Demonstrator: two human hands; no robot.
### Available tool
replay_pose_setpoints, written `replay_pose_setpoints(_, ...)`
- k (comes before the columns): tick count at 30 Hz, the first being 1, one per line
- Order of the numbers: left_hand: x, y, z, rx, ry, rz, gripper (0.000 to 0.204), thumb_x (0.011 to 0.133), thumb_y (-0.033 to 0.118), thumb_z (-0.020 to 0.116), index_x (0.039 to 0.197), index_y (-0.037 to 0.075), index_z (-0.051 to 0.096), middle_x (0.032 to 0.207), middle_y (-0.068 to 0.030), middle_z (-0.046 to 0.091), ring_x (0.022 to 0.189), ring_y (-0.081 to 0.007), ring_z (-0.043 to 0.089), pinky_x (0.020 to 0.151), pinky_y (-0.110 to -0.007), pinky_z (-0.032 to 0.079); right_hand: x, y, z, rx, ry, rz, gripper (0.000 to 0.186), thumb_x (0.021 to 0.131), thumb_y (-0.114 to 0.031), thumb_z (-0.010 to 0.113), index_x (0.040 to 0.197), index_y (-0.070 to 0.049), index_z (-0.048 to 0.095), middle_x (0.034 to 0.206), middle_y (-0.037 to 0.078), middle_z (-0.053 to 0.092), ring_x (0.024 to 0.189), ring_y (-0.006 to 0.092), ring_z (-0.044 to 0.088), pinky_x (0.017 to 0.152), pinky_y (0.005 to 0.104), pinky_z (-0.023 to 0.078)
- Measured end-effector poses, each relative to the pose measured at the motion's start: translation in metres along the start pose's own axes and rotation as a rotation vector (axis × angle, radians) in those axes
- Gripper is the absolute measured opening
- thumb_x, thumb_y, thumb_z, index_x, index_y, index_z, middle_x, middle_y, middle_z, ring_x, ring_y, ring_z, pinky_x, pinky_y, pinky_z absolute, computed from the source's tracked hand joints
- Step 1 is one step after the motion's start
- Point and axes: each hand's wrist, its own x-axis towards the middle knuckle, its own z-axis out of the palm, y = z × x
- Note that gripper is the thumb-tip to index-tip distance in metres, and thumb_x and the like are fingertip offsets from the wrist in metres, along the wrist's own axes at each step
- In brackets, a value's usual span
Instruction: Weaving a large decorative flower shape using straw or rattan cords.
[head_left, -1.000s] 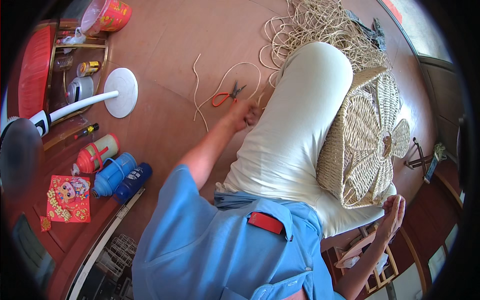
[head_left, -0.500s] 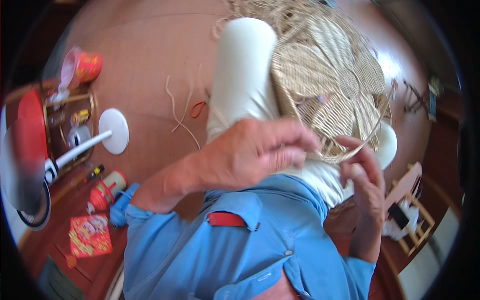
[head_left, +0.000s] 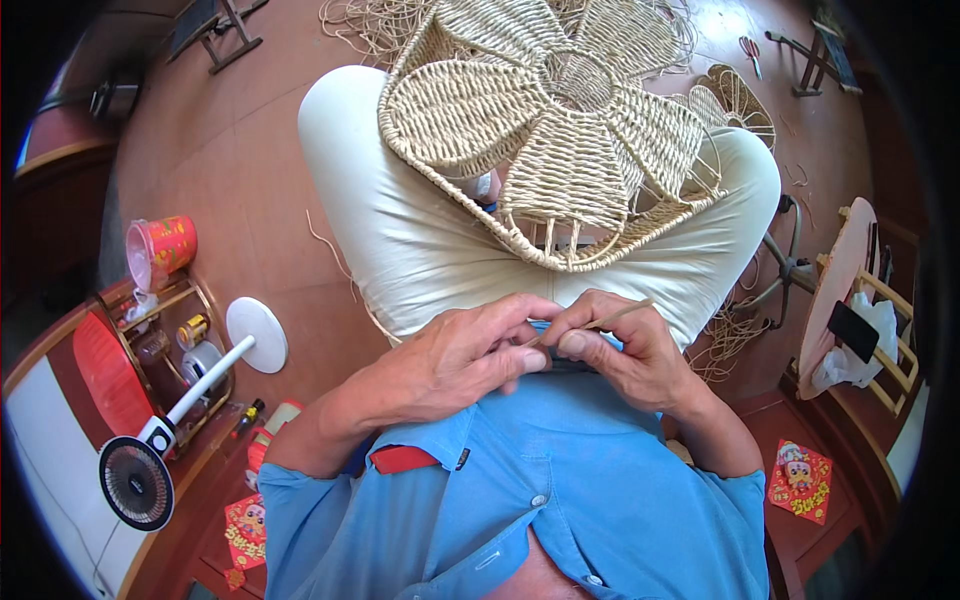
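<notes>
Big pale flower-shaped woven rattan panel lies across the lap in cream trousers, its far edge cut off at the top. Below it the left hand and right hand meet at the blue shirt front, fingers pinched tight on a thin tan rattan strand; its near end is hidden between them. Far left, a red plastic cup lies tipped, contents unclear

Small white fan, red cup, scissors, wooden stool, black phone
</notes>
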Motion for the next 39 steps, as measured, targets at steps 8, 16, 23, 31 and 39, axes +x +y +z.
replay_pose_setpoints(8, 0.0, -0.002, -0.01, 0.212, 0.248, -0.061, 0.025, 0.11, 0.02, 0.059, 0.123, 0.003, 0.073, 0.083, -0.0031, 0.07, 0.08, -0.0116, 0.066, 0.076, -0.031, 0.055, -0.005, 0.009, -0.018, 0.248, 0.165, 0.027, 0.022, 0.111, -0.017, 0.069, 0.12, 0.001, 0.077, 0.102, 0.003, 0.077, 0.095, 0.0099, 0.069, 0.087, 0.0262, 0.056)
replay_pose_setpoints(16, 0.006, -0.004, 0.019, 0.143, 0.217, 0.034, 0.025, 0.111, 0.021, 0.059, 0.119, 0.003, 0.073, 0.089, -0.0069, 0.071, 0.085, -0.0129, 0.069, 0.081, -0.031, 0.056, 0.004, 0.014, -0.004, -0.154, 0.141, -0.151, 0.019, 0.105, -0.013, 0.076, 0.119, -0.002, 0.081, 0.097, 0.01, 0.079, 0.082, 0.0158, 0.074, 0.074, 0.0305, 0.059)
replay_pose_setpoints(23, 0.004, -0.031, -0.007, -0.092, 0.449, 0.115, 0.036, 0.117, 0.032, 0.056, 0.122, 0.001, 0.075, 0.077, 0.0046, 0.058, 0.07, -0.0037, 0.05, 0.064, -0.022, 0.041, 0.029, 0.005, -0.008, -0.785, 0.431, -0.576, 0.026, 0.087, -0.012, 0.085, 0.112, -0.012, 0.077, 0.113, 0.005, 0.073, 0.11, 0.029, 0.067, 0.095, 0.0423, 0.049)
replay_pose_setpoints(31, 0.02, -0.058, -0.007, -0.222, 0.547, 0.193, 0.035, 0.117, 0.03, 0.056, 0.125, 0.001, 0.073, 0.084, 0.0031, 0.062, 0.065, -0.0022, 0.045, 0.059, -0.02, 0.038, 0.061, 0.005, 0.008, -1.112, 0.464, -0.581, 0.032, 0.081, -0.021, 0.088, 0.11, -0.017, 0.074, 0.115, 0.003, 0.063, 0.115, 0.0285, 0.059, 0.099, 0.0459, 0.043)
replay_pose_setpoints(39, 0.034, -0.074, -0.002, -0.308, 0.561, 0.305, 0.036, 0.115, 0.031, 0.057, 0.124, 0.001, 0.074, 0.083, 0.0038, 0.064, 0.065, -0.0024, 0.047, 0.056, -0.022, 0.039, 0.066, 0.002, 0.018, -1.139, 0.474, -0.498, 0.028, 0.078, -0.018, 0.088, 0.102, -0.015, 0.075, 0.106, 0.005, 0.06, 0.104, 0.0284, 0.058, 0.092, 0.0457, 0.043)
